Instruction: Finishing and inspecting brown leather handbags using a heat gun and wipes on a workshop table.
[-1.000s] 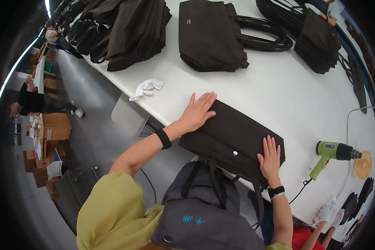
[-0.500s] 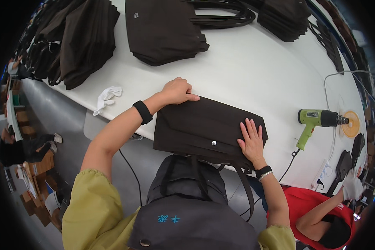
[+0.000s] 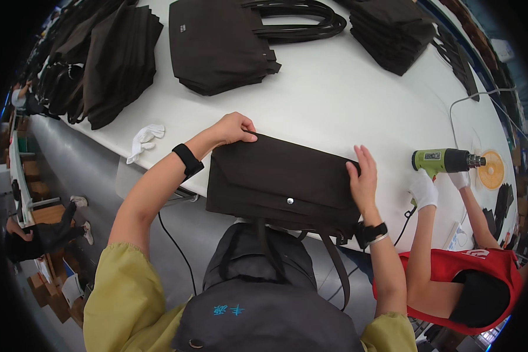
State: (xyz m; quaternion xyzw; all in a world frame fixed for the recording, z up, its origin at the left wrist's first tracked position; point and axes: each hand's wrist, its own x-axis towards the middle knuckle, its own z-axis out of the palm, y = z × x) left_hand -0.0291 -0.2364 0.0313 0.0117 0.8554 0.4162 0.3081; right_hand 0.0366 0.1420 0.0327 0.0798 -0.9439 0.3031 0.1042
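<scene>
- Left hand (image 3: pixel 236 128) is pinching the upper-left corner of the dark bag (image 3: pixel 281 170)!
- Right hand (image 3: pixel 365 179) is meeting its right end, fingers extended; whether it's gripping, I can't tell.
- Bag's lying along the white table (image 3: pixel 334 111) edge, straps (image 3: pixel 337 268) dangling.

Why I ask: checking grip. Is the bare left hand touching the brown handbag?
Touching: the head view shows the bare left hand pinching the brown handbag by its edge.
</scene>
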